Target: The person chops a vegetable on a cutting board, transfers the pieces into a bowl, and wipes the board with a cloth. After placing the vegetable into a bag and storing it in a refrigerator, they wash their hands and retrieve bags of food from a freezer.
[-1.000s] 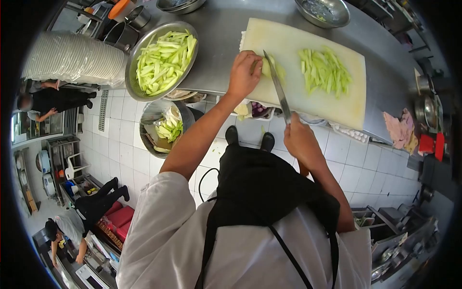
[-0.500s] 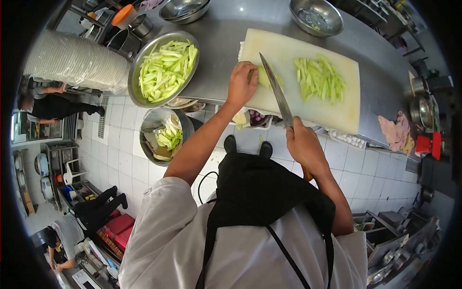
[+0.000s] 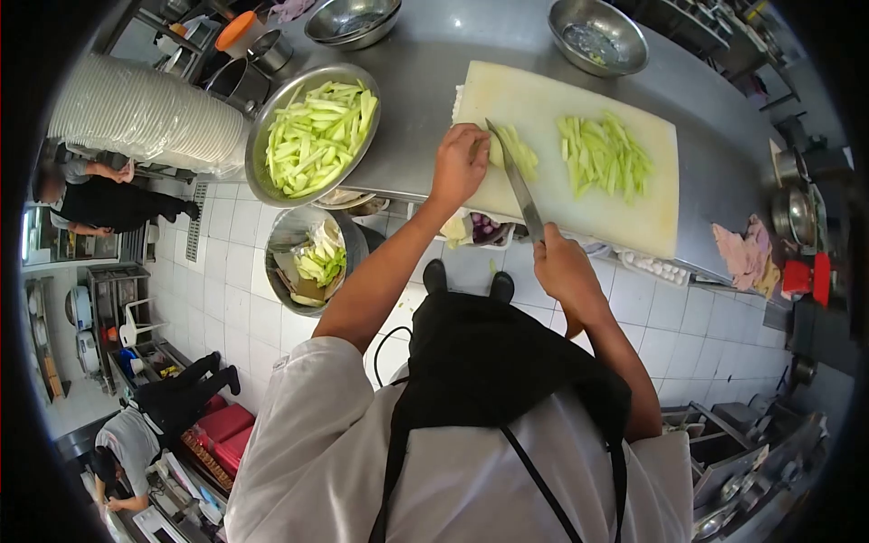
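Knife [image 3: 516,185]: 1, right hand [image 3: 563,267] | vegetable [image 3: 518,150]: 1, left hand [image 3: 460,163] | board [image 3: 579,213]: 1

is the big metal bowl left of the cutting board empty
No, the large round metal bowl is heaped with pale green vegetable strips.

The left hand [image 3: 460,166] holds down a pale green vegetable piece [image 3: 518,150] on the cutting board [image 3: 543,90] at the worktop's [image 3: 416,100] near edge. The right hand [image 3: 563,269] grips a knife [image 3: 514,181], blade against the piece. Cut strips [image 3: 605,154] lie to the right, and a bowl [image 3: 253,172] of strips stands to the left.
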Demonstrator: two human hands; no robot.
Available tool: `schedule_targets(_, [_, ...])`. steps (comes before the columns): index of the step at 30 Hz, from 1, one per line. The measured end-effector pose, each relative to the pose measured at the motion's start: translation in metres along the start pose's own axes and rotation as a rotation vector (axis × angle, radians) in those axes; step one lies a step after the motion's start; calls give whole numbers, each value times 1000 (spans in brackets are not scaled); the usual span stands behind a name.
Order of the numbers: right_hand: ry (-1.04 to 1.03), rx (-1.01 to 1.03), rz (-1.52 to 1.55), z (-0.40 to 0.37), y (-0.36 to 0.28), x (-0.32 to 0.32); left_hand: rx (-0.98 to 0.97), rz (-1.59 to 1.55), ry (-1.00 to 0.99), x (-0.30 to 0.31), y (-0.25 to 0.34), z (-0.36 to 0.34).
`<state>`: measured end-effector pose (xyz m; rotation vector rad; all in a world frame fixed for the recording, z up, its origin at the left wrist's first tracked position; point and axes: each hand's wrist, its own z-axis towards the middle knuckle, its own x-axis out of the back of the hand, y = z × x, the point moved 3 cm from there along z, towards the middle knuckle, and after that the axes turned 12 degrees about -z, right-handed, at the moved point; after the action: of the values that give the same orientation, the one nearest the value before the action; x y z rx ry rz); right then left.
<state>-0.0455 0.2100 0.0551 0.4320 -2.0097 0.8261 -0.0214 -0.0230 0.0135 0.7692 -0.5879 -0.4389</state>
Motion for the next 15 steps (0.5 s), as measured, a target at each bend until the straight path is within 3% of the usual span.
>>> schedule_targets(8, [-14, -11, 38, -24, -13, 27, 70, -22, 41, 3, 3, -6])
schedule_targets(15, [-8, 39, 23, -14, -11, 15, -7, 0, 55, 5, 0, -4])
